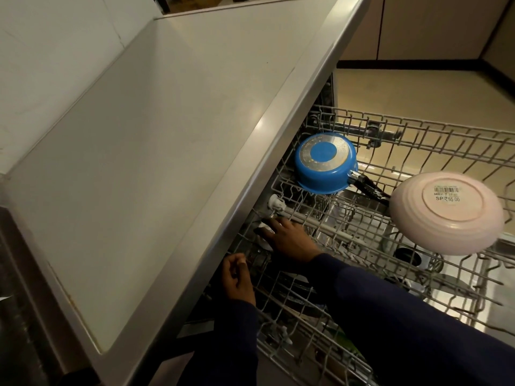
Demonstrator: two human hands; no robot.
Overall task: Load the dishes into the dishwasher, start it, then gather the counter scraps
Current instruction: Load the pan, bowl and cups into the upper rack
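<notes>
Right — both hands reach in under the worktop (pixel 172 151) edge at the back of the pulled-out upper rack (pixel 418 140). Right hand (pixel 289 240) lies palm down, fingers stretched toward a small white item deep in the rack; whether it grips it, cannot tell. Left hand (pixel 238 277) is curled loosely just under the worktop lip, fingers bent, beside a dark part — a grasp is not clear. Dark blue sleeves on both arms. A blue saucepan (pixel 324 164) sits upside down in the rack's back left, its black handle (pixel 370 188) pointing toward a pink bowl (pixel 446 213), also upside down, with a barcode price sticker on its base. Bowl and pan are near, handle tip close to the bowl rim. Dark items show below in the lower rack. Worktop is pale grey, bare; beige floor (pixel 418 90) and cabinet fronts behind.
</notes>
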